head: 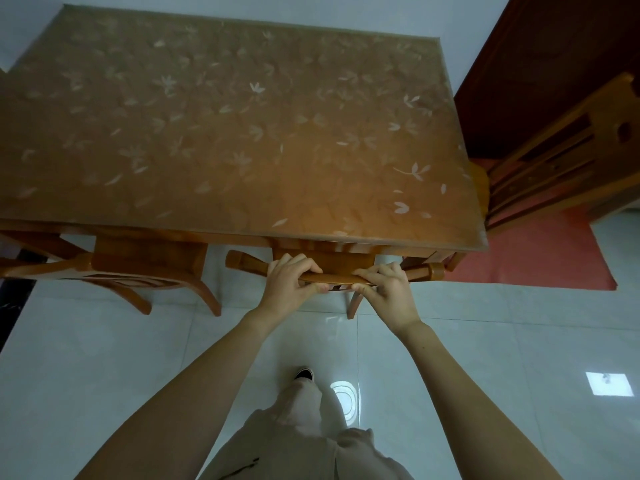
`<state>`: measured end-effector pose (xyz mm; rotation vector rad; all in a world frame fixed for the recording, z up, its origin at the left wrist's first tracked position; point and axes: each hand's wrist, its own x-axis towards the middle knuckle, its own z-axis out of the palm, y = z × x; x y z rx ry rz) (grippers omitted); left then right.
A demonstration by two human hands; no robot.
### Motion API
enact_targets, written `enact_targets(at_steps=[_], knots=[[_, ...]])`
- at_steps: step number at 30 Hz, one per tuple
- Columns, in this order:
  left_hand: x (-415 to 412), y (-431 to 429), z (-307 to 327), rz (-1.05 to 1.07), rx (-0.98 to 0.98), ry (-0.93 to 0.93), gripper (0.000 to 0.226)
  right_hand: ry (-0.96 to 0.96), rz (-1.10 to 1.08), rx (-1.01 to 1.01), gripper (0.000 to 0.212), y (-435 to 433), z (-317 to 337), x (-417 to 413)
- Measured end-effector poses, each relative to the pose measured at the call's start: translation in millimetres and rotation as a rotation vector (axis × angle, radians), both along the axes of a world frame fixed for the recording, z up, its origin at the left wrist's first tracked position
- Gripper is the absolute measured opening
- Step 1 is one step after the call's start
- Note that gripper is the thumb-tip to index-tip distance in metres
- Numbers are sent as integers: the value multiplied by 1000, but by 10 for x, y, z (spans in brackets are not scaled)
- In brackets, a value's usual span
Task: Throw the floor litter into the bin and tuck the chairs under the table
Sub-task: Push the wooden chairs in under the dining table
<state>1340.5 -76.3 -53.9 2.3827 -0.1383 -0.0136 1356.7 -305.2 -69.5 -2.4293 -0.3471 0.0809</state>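
- Tucking step in hand, by the look of it: both hands on the top rail of the chair (332, 271) at the near edge of the table (242, 133), toward its right corner.
- No litter and no bin in view; that half of the task not judgeable from here.
- Table: large, rectangular, wooden, under a clear cover printed with pale leaves; nothing on it.
- Floor (104, 358): glossy pale tiles, with a lamp glare and a bright window patch; a red mat (540, 258) past the table's right edge.
- Dark red door (554, 64) beyond the far right corner.
- Right chair (554, 161) at the table's right edge, back standing well out, seat only partly under; likely yet to be pushed in.
- Left chair (138, 268) at the near edge toward the left corner, seat under the top, back just clear of the edge.
- Held chair: seat mostly hidden under the top, back rail just short of the near edge, one rear leg showing below.
- Next move, as a judgement: a short level push straight at the table, both hands even, legs sliding on slick tile, stopping before rail meets edge.
- Left hand (289, 280): closed on the rail, fingers over, thumb under.
- Right hand (386, 289): closed on the same rail, same grip, close beside the left.
- One shoe (304, 374) on the tile, behind the chair.
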Motion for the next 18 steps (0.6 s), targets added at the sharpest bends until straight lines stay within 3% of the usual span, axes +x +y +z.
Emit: enact_targets(at_steps=[11,18], knots=[[-39,44,-19,-26,71,-27,22,-1,3,11,33,-4,70,-41],[-295,-7,160,-96,198,-78,46,-54,-53,32,44,-93,287,-282]])
